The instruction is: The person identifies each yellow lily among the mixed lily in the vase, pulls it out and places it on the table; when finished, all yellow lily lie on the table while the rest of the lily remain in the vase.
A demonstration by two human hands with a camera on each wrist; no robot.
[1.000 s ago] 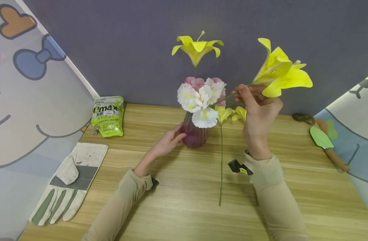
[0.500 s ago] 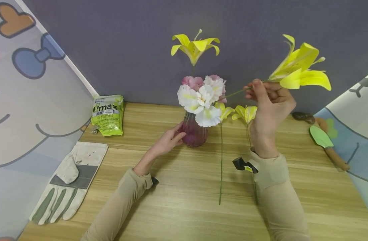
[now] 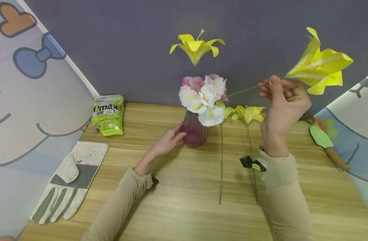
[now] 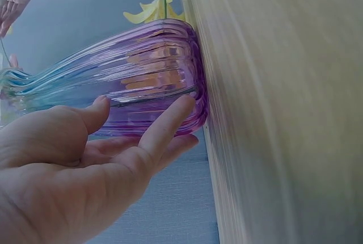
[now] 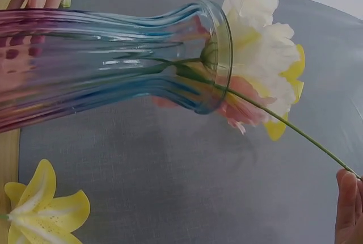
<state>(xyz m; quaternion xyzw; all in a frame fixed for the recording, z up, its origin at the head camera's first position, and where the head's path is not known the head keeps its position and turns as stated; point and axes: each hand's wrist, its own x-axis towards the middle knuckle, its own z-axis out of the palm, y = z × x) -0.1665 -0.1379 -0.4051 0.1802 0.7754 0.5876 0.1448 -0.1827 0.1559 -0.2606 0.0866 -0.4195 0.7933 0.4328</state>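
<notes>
Free passage over the table [image 3: 184, 201] between left sleeve [image 3: 120, 202] and two loose lilies [image 3: 248, 114], the vase [image 3: 194, 133] an obstacle behind.

Ribbed vase [image 3: 196, 134] in the middle, glossy and see-through, glass or clear plastic. Yellow lily [image 3: 319, 68] at right with smooth, matt, cloth-like petals; white flowers [image 3: 191, 100], ruffled and matt. Smooth wood-grain table [image 3: 184, 207], faintly shiny. Far left, a crinkled, glossy plastic bag [image 3: 108, 115]; near left, a matt cloth glove [image 3: 74, 179]. Far wall [image 3: 126, 50], matt.
</notes>
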